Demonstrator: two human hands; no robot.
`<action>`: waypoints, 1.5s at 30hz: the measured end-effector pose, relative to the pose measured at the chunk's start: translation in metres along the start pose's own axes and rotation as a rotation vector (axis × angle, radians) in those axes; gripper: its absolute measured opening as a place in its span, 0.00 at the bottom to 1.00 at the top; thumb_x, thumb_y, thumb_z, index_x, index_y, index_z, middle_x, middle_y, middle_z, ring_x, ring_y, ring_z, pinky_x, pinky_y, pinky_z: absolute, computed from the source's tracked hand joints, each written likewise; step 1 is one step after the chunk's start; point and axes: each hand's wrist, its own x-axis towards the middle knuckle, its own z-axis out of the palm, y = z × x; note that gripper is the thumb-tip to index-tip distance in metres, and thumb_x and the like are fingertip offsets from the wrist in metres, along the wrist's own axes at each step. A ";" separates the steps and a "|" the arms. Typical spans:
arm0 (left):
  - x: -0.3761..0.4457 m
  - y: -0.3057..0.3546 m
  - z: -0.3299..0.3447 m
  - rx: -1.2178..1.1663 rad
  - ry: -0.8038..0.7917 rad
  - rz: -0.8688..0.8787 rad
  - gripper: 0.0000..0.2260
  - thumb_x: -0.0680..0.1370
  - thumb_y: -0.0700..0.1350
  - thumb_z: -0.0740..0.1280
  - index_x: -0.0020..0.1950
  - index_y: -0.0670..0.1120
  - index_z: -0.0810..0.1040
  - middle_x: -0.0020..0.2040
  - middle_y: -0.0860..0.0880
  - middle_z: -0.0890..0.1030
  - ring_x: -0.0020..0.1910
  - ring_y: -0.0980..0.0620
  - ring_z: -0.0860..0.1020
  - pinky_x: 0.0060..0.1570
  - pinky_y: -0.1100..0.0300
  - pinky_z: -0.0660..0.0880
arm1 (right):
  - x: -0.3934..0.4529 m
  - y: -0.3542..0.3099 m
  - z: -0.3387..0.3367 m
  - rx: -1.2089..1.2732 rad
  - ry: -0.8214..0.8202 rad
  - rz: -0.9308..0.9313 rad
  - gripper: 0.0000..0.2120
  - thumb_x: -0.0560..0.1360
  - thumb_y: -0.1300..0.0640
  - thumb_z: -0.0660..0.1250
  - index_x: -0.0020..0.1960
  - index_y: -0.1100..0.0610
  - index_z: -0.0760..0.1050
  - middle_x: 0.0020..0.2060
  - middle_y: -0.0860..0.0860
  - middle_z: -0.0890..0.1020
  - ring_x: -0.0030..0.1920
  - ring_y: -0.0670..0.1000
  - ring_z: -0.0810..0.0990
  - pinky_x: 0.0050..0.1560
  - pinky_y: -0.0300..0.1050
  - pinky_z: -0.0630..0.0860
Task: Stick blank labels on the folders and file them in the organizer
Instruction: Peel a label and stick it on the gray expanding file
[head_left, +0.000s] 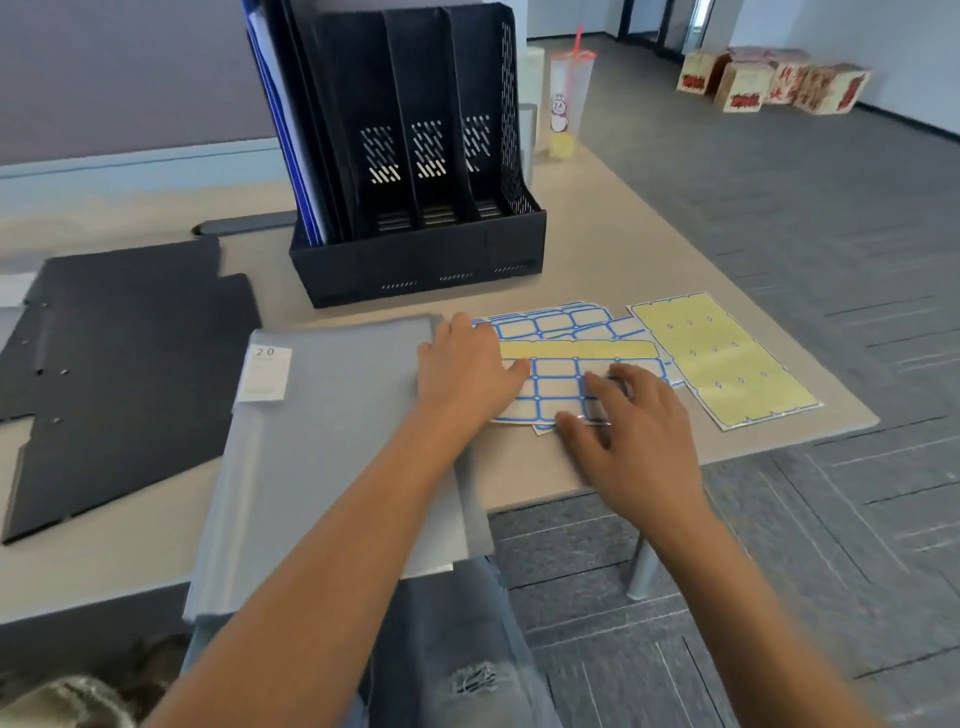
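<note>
A beige table (613, 218) with a smooth matte top fills most of the view. At its back stands a black mesh organizer (415, 171), upright, with perforated dividers forming slots; blue folders (280, 130) stand in its leftmost slot. To the left lies a flat black folder (119, 364), opened out, with small metal fittings on its surface. In front of the organizer lies a grey folder (332, 441), smooth plastic, closed, its near edge hanging over the table's edge, a small white tag printed "20" near its top left corner. Both bare forearms reach forward from below. The left hand (462, 374) lies palm down with fingers straight and relaxed, pressing on the grey folder's right edge and onto the sheet beside it, gripping nothing. The right hand (623, 415) is spread palm down, fingers slightly bent, fingertips touching a sheet of blue-bordered labels (556, 382); I cannot tell whether it pinches a label. More label sheets (561, 322) fan out beneath. Just right lies a yellow backing sheet (727, 358), glossy, its labels gone. Behind the organizer stands a translucent plastic cup (566, 104) with a red straw.
</note>
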 end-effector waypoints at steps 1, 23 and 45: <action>0.003 -0.003 0.001 0.017 -0.011 0.004 0.25 0.78 0.63 0.63 0.63 0.45 0.76 0.63 0.45 0.73 0.66 0.44 0.69 0.60 0.47 0.69 | 0.000 0.000 0.002 -0.020 0.010 -0.002 0.26 0.76 0.37 0.64 0.67 0.52 0.80 0.68 0.57 0.78 0.69 0.61 0.75 0.69 0.57 0.69; 0.017 -0.017 0.004 -0.168 -0.053 0.033 0.20 0.74 0.61 0.69 0.64 0.56 0.77 0.58 0.51 0.74 0.63 0.47 0.69 0.62 0.49 0.69 | -0.002 0.000 0.008 -0.140 0.045 0.005 0.27 0.78 0.35 0.62 0.69 0.51 0.78 0.69 0.53 0.77 0.70 0.56 0.71 0.73 0.59 0.68; -0.012 -0.011 0.002 -0.619 0.073 -0.148 0.11 0.75 0.45 0.71 0.57 0.52 0.80 0.40 0.58 0.79 0.49 0.49 0.80 0.57 0.48 0.76 | -0.002 -0.002 0.006 -0.119 0.045 0.020 0.29 0.77 0.34 0.60 0.69 0.51 0.79 0.70 0.53 0.77 0.70 0.57 0.73 0.74 0.59 0.68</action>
